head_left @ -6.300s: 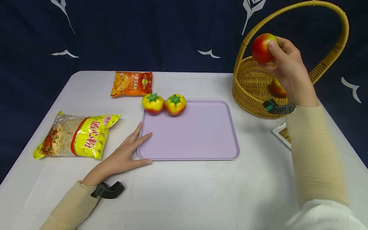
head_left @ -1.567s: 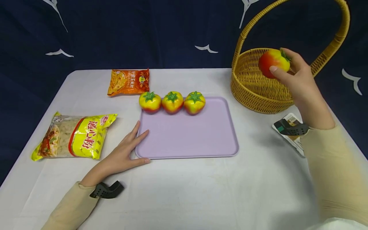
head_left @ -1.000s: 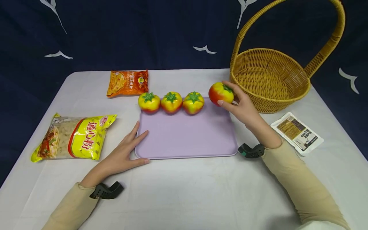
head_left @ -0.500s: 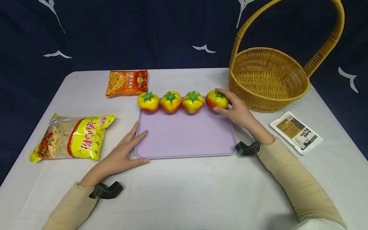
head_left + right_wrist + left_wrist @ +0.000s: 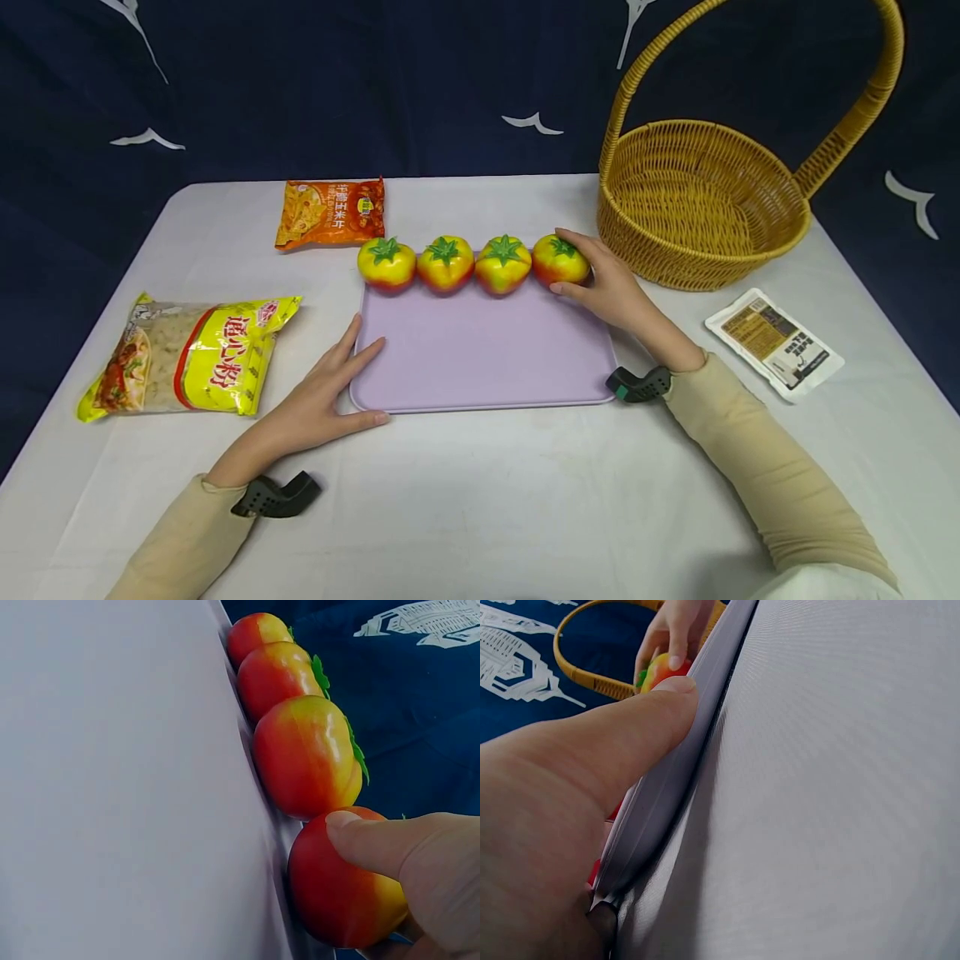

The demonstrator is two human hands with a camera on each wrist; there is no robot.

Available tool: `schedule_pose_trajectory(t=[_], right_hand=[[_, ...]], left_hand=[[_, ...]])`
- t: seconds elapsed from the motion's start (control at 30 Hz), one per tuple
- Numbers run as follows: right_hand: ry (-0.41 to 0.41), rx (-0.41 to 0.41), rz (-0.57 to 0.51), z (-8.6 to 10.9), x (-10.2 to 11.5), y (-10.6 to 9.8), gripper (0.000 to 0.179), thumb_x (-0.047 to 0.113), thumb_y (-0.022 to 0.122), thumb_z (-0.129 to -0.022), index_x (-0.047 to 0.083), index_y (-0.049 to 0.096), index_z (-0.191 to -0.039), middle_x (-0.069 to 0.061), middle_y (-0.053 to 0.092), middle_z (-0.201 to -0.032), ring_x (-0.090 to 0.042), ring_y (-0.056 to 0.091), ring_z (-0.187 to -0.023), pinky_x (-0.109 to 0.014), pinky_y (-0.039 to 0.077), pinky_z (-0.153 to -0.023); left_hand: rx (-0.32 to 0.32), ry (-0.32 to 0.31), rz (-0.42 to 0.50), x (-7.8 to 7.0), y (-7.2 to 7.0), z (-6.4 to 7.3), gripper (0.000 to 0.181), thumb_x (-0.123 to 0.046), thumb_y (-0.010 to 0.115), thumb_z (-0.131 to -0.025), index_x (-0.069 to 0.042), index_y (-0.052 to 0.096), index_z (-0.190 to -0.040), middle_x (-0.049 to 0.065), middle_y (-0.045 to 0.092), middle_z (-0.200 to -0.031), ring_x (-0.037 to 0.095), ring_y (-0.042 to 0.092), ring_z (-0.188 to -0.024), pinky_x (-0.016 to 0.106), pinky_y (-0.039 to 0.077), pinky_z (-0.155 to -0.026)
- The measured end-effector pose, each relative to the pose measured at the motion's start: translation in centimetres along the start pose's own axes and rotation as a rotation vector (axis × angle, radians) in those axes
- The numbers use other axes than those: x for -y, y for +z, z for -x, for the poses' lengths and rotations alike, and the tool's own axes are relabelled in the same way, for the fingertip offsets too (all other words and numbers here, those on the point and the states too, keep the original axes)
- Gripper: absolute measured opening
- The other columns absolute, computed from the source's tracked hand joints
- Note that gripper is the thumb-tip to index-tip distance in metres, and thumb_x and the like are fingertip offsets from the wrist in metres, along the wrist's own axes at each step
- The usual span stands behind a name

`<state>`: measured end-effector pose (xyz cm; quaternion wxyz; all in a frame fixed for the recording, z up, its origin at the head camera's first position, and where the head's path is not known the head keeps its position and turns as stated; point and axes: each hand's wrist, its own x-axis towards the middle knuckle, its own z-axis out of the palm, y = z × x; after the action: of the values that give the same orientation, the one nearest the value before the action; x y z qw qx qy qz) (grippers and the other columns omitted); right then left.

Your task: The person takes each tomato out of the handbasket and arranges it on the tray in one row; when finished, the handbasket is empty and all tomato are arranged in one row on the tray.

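Observation:
Along the far edge of a lilac tray (image 5: 480, 358) stands a row of red-and-yellow tomatoes with green leafy tops. My right hand (image 5: 611, 287) holds the rightmost tomato (image 5: 558, 262) between thumb and fingers. In the right wrist view this tomato (image 5: 337, 892) sits against the tray's raised edge, touching or nearly touching its neighbour (image 5: 304, 757). My left hand (image 5: 311, 408) lies spread at the tray's left front corner, fingers straight. In the left wrist view its thumb (image 5: 630, 731) rests along the tray's rim; the other fingers are mostly hidden there.
A wicker basket (image 5: 693, 200) with a tall handle stands at the back right, nothing inside it. Before it lies a white-and-brown packet (image 5: 776, 343). To the left are a yellow pasta bag (image 5: 198, 358) and an orange snack packet (image 5: 332, 213). A dark blue curtain (image 5: 420, 83) hangs behind the table.
My right hand has carried tomatoes from the basket to the tray's far edge. Over the last second it lowered the last one and slid it left toward the row. The left hand stays put.

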<state>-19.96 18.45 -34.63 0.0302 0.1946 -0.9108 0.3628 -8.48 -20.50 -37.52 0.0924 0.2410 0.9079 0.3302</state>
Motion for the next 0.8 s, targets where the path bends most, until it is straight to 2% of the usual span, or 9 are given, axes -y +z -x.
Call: schedule_pose_trajectory(t=[0.5,0.67,0.8], right_hand=[[0.018,-0.001,0.004,0.4,1.2,-0.8,0.076,0.018,0.074,-0.082,0.012,0.033,-0.146,-0.016,0.03,-0.147,-0.034,0.027,-0.133,-0.052,0.023,-0.105],[-0.023,-0.033,0.008,0.8,2.1,-2.0,0.072,0.014,0.071,-0.085,0.009,0.032,-0.146,-0.016,0.03,-0.147,-0.032,0.026,-0.134,-0.049,0.021,-0.106],[-0.063,-0.079,0.016,1.5,2.9,-4.0,0.07,0.014,0.068,-0.087,0.01,0.031,-0.147,-0.012,0.029,-0.148,-0.027,0.025,-0.135,-0.045,0.02,-0.108]], left_hand=[[-0.004,0.0,0.003,0.1,-0.1,0.1,0.087,-0.036,0.076,-0.078,-0.009,0.031,-0.147,0.01,-0.006,-0.155,0.035,0.004,-0.138,0.062,0.018,-0.102],[-0.003,0.002,0.007,0.2,-0.1,0.1,0.087,-0.038,0.075,-0.079,-0.01,0.03,-0.147,0.009,-0.006,-0.155,0.035,0.003,-0.138,0.063,0.018,-0.101],[0.005,-0.005,0.021,0.0,-0.3,0.1,0.089,-0.039,0.075,-0.079,-0.012,0.026,-0.149,0.008,-0.007,-0.155,0.033,0.001,-0.139,0.061,0.017,-0.103]])
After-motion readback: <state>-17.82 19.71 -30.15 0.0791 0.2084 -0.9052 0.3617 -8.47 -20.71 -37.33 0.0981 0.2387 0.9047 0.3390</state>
